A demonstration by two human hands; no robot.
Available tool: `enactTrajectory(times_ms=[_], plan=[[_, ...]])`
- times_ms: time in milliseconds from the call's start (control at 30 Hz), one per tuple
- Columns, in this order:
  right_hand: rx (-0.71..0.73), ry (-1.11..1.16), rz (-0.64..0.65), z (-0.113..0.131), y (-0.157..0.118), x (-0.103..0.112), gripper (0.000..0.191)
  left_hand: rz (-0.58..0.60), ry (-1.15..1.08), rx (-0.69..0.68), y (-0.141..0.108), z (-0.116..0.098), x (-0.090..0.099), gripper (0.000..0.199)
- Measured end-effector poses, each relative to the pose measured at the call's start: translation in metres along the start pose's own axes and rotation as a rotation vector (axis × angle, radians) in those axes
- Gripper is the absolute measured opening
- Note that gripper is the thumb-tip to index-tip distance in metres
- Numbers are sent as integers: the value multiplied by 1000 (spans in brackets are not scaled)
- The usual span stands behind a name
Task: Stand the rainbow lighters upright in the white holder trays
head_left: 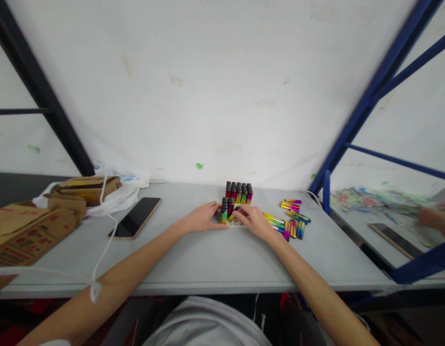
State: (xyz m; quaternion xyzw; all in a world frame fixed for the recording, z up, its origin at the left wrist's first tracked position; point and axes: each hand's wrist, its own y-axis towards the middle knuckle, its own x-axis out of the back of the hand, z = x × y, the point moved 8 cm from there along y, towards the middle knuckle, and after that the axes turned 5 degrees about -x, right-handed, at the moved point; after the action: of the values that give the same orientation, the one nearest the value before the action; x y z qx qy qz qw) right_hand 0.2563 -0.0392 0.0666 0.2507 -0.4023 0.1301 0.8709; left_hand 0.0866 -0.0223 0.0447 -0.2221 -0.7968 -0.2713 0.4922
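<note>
Seen from within the room: one left hand (204, 217), thumb and fingers parted, at the left side of the near group of upright lighters (225, 210); one right hand (256, 222), fingertips closed on a dark-topped lighter (238, 209) at the group's right side; one far block of upright lighters (238, 192), just beyond; assorted loose lighters (292, 223), lying to the right on the grey table (193, 259). Handling note: best done with the left hand bracing lightly, the right lowering its piece straight and slowly, since a sideways knock could topple neighbours
</note>
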Motion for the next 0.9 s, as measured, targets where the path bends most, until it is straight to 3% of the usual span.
enactTrajectory(times_ms=[233,433,567,633,700,800,900], plan=[[-9,-262,83,7,4,-7,25,-7,-8,-10,-1,0,0,65],[-27,-441,128,15,6,-14,30,-3,9,-12,-1,5,-2,63],[51,-389,112,20,5,-9,33,1,1,-6,-1,5,-2,62],[65,-276,86,12,3,8,36,9,3,6,-1,5,-2,63],[25,-226,-8,-10,1,38,41,15,8,19,-1,5,-2,63],[-124,-314,-204,-62,3,95,40,33,21,34,-2,3,-2,63],[-281,-429,-206,-124,7,132,26,50,27,36,-3,2,-3,62]])
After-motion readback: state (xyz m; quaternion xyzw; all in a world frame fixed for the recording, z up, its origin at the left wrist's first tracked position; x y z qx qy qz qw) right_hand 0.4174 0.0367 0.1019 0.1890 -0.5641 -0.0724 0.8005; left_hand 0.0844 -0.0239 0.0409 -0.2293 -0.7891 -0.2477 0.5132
